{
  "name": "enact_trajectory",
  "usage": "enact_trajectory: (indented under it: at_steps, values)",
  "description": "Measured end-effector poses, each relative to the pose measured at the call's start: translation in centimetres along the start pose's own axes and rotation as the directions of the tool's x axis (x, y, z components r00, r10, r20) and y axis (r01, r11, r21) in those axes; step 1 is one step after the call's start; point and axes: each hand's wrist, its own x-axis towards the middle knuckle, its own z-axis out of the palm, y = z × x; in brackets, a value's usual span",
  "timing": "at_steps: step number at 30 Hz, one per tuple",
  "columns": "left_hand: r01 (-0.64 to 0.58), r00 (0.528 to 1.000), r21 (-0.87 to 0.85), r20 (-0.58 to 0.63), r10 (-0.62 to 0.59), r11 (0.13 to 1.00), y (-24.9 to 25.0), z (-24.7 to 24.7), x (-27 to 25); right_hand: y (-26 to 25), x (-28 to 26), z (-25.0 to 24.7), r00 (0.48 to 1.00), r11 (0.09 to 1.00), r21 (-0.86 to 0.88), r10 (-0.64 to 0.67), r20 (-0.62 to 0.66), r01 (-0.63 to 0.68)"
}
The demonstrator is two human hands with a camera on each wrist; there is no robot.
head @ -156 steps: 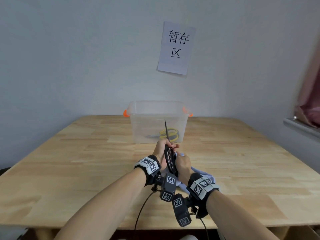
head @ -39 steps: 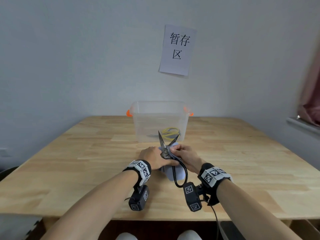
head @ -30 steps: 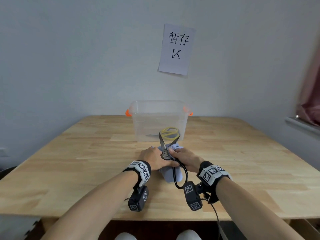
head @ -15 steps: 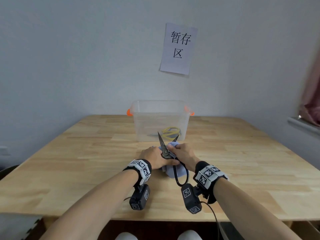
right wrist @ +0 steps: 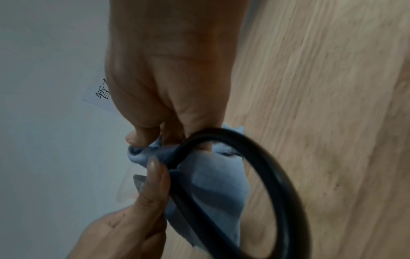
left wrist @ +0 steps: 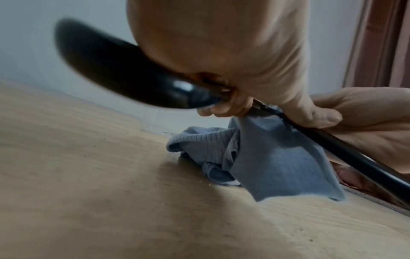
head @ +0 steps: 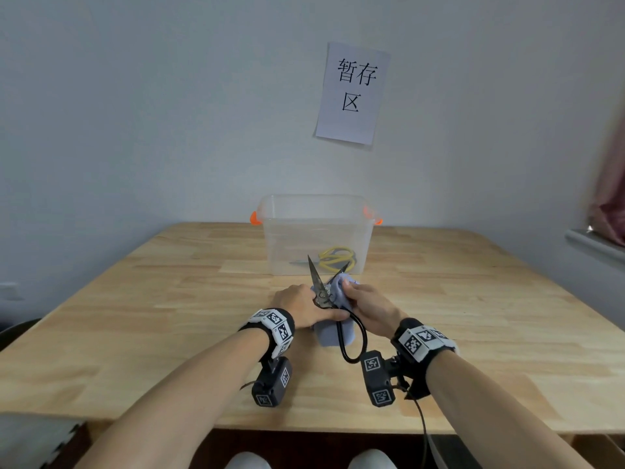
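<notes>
Black-handled scissors (head: 320, 294): clamps them near the pivot with left hand (head: 296, 304), blades spread for access; pinches blue cloth (head: 329, 336) round one blade with right hand (head: 368, 304) for wiping.

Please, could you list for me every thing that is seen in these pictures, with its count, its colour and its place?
scissors: one, black handles, blades open, held over the table's middle
cloth: one, light blue, against one blade, lower end on the table
box: one, clear with orange clips, at the table's far side
loops: yellow, count unclear, inside the box
paper sign: one, white with black characters, on the wall
table: one, light wood
curtain: one, pink, right edge
left hand: grips a scissors handle
right hand: pinches the cloth at the blade
</notes>
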Motion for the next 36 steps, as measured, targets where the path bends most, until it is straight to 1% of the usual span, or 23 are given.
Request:
enact_trajectory:
  at_steps: [3,7,10,15,18,21,23,25,29,30,34,36]
  values:
    - [-0.004,1.000,0.014,0.006,0.004,1.000,0.2,0.0,-0.1,0.6,0.3,-0.3,0.999,0.999,-0.035,-0.032,0.020,0.033]
    - [-0.026,1.000,0.025,0.003,0.026,0.999,0.9,-0.3,-0.6,0.8,0.6,-0.3,0.998,0.993,-0.106,-0.056,-0.021,0.053]
    - [-0.058,0.998,0.024,0.004,0.058,0.998,1.4,-0.6,-1.2,0.8,0.5,-0.3,0.997,0.989,-0.130,-0.073,0.014,0.074]
    - [-0.069,0.998,0.029,0.004,0.069,0.997,1.6,-0.7,-1.1,0.5,0.2,-0.3,1.000,0.989,-0.146,-0.025,0.005,0.025]
    - [-0.059,0.998,0.047,0.007,0.059,0.997,1.6,-0.5,-0.9,0.3,0.3,-0.2,0.999,0.981,-0.192,0.011,-0.035,-0.018]
    - [-0.068,0.998,0.046,0.021,0.067,0.997,1.6,-0.3,-0.6,-0.1,0.1,-0.3,1.000,0.982,-0.188,0.013,-0.020,-0.016]
    - [-0.076,0.997,0.045,0.021,0.075,0.996,1.5,-0.4,-0.6,-0.2,0.0,-0.7,0.999,0.993,-0.116,0.011,0.047,-0.006]
    - [-0.079,0.997,0.048,0.025,0.078,0.996,1.3,-0.4,-0.7,-0.4,-0.3,-0.8,0.999,0.996,-0.093,0.008,0.051,-0.003]
    - [-0.087,0.996,0.051,0.038,0.085,0.995,1.5,-0.2,-0.5,0.1,0.3,-0.7,0.995,0.981,-0.189,-0.049,-0.088,0.031]
    - [-0.089,0.996,0.055,0.035,0.087,0.994,1.6,-0.2,-0.5,0.2,0.2,-0.6,0.993,0.979,-0.201,-0.059,-0.104,0.037]
    - [-0.102,0.995,0.065,0.021,0.101,0.993,1.6,-0.7,-0.7,0.2,-0.2,-0.5,0.994,0.946,-0.313,-0.099,-0.051,0.079]
    - [-0.115,0.993,0.070,0.014,0.114,0.991,1.7,-0.9,-1.0,0.0,-0.6,-0.3,0.997,0.945,-0.321,-0.071,-0.010,0.064]
